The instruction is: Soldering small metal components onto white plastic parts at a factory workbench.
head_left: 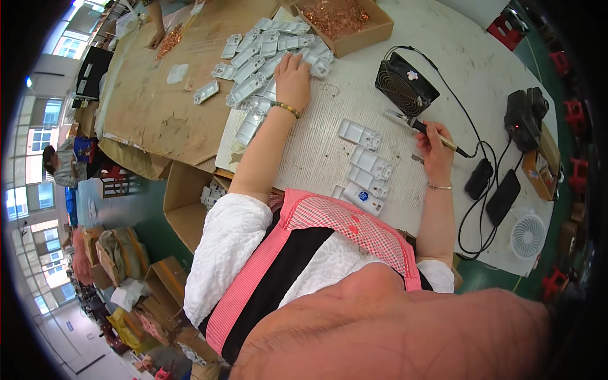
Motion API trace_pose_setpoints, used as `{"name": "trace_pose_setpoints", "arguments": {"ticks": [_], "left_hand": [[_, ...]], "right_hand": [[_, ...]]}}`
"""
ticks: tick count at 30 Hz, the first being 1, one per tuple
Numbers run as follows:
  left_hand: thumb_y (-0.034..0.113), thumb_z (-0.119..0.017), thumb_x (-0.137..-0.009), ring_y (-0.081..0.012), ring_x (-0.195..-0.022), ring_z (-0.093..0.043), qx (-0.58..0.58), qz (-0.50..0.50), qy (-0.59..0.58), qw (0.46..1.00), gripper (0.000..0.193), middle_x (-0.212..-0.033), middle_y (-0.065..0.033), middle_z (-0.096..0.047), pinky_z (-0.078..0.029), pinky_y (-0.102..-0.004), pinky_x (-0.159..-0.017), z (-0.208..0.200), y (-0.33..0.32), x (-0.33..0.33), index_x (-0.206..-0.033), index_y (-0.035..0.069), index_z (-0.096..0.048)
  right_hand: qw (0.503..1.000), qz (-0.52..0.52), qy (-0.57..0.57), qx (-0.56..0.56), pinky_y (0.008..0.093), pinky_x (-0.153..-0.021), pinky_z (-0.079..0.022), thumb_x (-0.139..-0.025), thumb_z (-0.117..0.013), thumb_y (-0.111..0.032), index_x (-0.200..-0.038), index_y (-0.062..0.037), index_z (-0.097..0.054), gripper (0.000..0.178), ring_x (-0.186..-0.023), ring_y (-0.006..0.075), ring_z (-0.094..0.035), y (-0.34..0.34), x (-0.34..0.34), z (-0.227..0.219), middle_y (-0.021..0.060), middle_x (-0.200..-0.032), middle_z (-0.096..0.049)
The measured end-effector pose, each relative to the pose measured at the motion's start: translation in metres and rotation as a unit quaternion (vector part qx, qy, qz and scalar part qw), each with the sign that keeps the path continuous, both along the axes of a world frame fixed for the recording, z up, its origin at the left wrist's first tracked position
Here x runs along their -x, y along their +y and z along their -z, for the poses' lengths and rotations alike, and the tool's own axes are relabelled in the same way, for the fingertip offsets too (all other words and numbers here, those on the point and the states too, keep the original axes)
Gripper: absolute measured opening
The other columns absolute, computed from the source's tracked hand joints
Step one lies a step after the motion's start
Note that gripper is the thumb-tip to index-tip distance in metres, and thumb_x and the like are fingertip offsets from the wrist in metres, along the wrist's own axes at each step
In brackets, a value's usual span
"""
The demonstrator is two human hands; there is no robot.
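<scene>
Head view looks down on a pale surface (316, 145) with the person's forearms reaching up from the lower edge. At about 11 o'clock the left hand (292, 79) lies palm down, fingers loosely spread, on a heap of white plastic housings (266, 54). At about 2 o'clock the right hand (436, 147) is closed around the handle of a soldering iron (425, 130), its tip pointing toward 10 o'clock, just beside a small black fan (405, 83). Between the hands, near the centre, a short row of white plastic housings (366, 166) lies on the surface, running toward 5 o'clock. A cardboard box of copper parts (342, 20) sits at 12 o'clock, just beyond the heap. A black power unit (524, 117) stands at 3 o'clock, and a small white fan (527, 235) lies at 4 o'clock.
</scene>
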State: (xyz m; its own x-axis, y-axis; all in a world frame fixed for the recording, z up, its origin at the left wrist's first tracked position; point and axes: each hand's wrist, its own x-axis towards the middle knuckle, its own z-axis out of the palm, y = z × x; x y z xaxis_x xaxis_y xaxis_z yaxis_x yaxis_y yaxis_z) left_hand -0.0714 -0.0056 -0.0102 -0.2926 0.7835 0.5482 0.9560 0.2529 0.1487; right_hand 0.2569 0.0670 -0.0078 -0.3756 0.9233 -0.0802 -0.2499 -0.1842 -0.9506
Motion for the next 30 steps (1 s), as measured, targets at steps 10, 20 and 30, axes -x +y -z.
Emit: {"name": "trace_pose_setpoints", "arguments": {"ticks": [10,20,30], "left_hand": [[0.008,-0.060,-0.072,-0.0330,-0.103,-0.046,0.065,0.230,-0.226,0.944,0.012,-0.111,-0.0145,-0.050,-0.038,-0.0386,-0.087,0.004,-0.014,-0.065,-0.082,0.007,-0.055],[0.003,-0.062,-0.068,-0.0332,-0.105,-0.042,0.018,0.330,-0.163,0.930,0.015,-0.112,-0.0082,-0.051,-0.038,-0.0393,-0.088,0.011,-0.022,-0.084,-0.081,0.011,-0.059],[0.003,-0.064,-0.065,-0.0325,-0.105,-0.042,0.007,0.329,-0.152,0.932,0.017,-0.111,-0.0073,-0.051,-0.040,-0.0386,-0.087,0.011,-0.021,-0.084,-0.079,0.011,-0.059]], "right_hand": [[1.000,-0.002,-0.020,0.004,0.0168,-0.051,-0.040,-0.085,-0.057,-0.022,-0.091,-0.0038,-0.060,0.020,-0.054,0.0057,-0.051,0.000,-0.002,0.003,0.0035,-0.068,-0.060],[0.997,-0.020,-0.076,-0.002,0.0166,-0.048,-0.038,-0.083,-0.059,-0.021,-0.086,-0.0033,-0.059,0.018,-0.054,0.0052,-0.051,-0.001,0.000,-0.003,0.0027,-0.067,-0.060],[0.995,-0.054,-0.087,0.002,0.0159,-0.048,-0.037,-0.082,-0.061,-0.023,-0.088,-0.0026,-0.059,0.021,-0.055,0.0052,-0.052,-0.002,0.001,-0.002,0.0041,-0.069,-0.061]]}}
